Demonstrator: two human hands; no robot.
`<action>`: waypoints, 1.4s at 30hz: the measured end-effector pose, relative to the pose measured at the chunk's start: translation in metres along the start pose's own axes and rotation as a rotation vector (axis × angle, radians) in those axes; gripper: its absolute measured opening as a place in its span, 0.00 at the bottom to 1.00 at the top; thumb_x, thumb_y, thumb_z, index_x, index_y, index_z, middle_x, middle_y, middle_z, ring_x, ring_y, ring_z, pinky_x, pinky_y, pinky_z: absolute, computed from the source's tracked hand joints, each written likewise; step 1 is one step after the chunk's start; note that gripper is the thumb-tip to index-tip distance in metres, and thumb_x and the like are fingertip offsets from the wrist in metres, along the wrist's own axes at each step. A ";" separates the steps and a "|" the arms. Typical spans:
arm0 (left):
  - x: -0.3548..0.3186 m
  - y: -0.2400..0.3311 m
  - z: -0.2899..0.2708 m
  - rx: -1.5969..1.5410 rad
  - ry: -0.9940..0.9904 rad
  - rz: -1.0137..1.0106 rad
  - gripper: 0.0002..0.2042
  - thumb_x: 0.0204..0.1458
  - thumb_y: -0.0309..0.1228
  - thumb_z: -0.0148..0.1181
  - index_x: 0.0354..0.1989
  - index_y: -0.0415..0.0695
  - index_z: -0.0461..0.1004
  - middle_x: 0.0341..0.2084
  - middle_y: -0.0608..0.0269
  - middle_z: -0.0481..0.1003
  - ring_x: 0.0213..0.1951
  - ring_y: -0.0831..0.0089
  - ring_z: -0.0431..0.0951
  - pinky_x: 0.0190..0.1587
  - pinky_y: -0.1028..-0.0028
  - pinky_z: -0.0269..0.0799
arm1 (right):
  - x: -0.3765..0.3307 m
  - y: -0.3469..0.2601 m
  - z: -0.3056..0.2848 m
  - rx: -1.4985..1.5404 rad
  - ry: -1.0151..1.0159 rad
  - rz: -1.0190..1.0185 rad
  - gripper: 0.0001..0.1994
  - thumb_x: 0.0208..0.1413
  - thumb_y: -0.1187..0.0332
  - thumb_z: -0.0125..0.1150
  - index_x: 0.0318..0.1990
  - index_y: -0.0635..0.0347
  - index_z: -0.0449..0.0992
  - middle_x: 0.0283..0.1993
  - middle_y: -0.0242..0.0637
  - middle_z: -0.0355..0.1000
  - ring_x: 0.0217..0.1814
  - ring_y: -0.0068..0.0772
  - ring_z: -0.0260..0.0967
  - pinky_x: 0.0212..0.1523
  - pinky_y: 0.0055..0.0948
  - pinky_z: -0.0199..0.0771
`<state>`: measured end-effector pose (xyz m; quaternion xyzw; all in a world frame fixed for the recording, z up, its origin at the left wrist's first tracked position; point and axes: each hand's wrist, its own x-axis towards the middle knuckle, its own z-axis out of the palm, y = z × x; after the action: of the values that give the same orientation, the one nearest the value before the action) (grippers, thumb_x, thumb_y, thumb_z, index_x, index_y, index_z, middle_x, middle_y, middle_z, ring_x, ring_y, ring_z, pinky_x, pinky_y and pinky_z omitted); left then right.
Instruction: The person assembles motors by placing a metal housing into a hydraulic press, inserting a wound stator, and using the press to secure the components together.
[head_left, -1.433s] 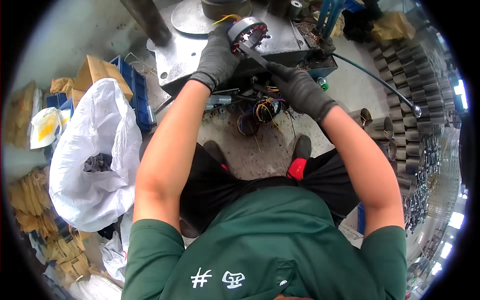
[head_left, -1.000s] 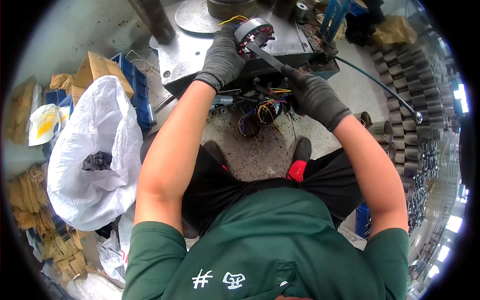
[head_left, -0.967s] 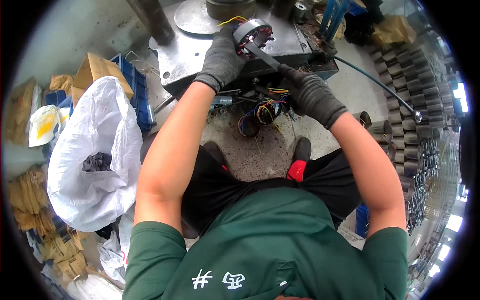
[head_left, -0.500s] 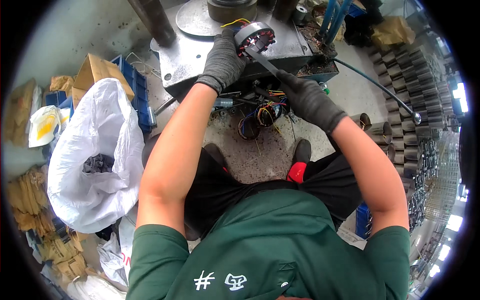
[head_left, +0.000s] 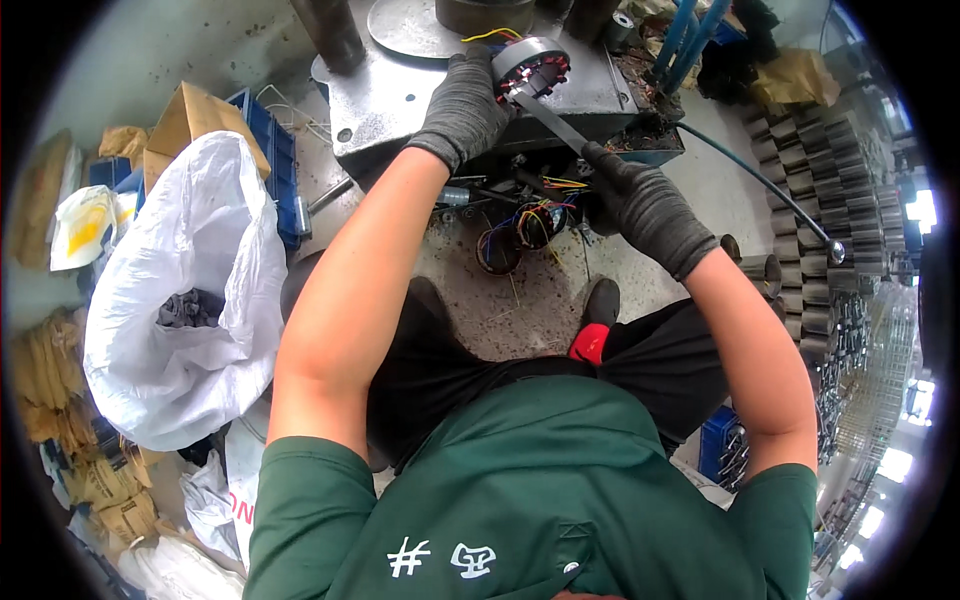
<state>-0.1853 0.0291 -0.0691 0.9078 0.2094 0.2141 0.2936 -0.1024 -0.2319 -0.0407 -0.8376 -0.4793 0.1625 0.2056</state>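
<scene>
My left hand (head_left: 462, 112), in a dark grey knit glove, grips the side of a ring-shaped motor stator (head_left: 528, 60). The stator has a silver outer rim, dark windings inside with red bits, and yellow and other coloured leads at its far side. It is held tilted above the front of a metal machine base. My right hand (head_left: 655, 210), gloved alike, is closed around the near end of a flat metal file (head_left: 552, 122). The file's far end meets the stator's inner edge; the exact contact is too small to tell.
The scuffed machine base (head_left: 375, 108) bears a round plate and thick posts. More wired stators (head_left: 497, 250) lie below it, near my feet. At left stand a white sack (head_left: 120, 340), a cardboard box (head_left: 185, 150) and a blue crate (head_left: 275, 150). Stacked metal cylinders (head_left: 825, 220) fill the right.
The whole view has shifted a little, with the machine now farther right. My right hand sits slightly farther from the stator, and the file still touches it. Both grips are unchanged.
</scene>
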 end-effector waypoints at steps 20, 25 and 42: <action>0.004 -0.004 0.004 -0.039 0.027 0.031 0.37 0.45 0.34 0.76 0.61 0.38 0.60 0.54 0.36 0.69 0.53 0.41 0.77 0.55 0.56 0.78 | 0.006 -0.012 -0.006 -0.301 0.066 -0.066 0.29 0.61 0.74 0.55 0.70 0.42 0.66 0.34 0.53 0.75 0.35 0.51 0.76 0.38 0.46 0.76; 0.004 -0.008 0.007 -0.105 -0.039 0.011 0.35 0.45 0.33 0.75 0.60 0.39 0.62 0.53 0.36 0.71 0.53 0.42 0.77 0.55 0.55 0.76 | 0.009 0.002 0.010 -0.323 0.093 -0.146 0.28 0.62 0.71 0.55 0.70 0.45 0.65 0.28 0.49 0.74 0.31 0.45 0.77 0.33 0.42 0.75; -0.014 -0.004 -0.015 -0.243 -0.020 -0.044 0.37 0.38 0.27 0.78 0.60 0.34 0.68 0.51 0.44 0.77 0.52 0.57 0.80 0.58 0.64 0.77 | -0.022 0.002 -0.018 0.375 -0.155 0.159 0.21 0.66 0.66 0.60 0.65 0.56 0.73 0.45 0.47 0.80 0.41 0.31 0.77 0.47 0.30 0.76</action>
<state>-0.2052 0.0315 -0.0647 0.8628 0.1988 0.2222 0.4082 -0.1033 -0.2554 -0.0248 -0.8048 -0.3874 0.3286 0.3070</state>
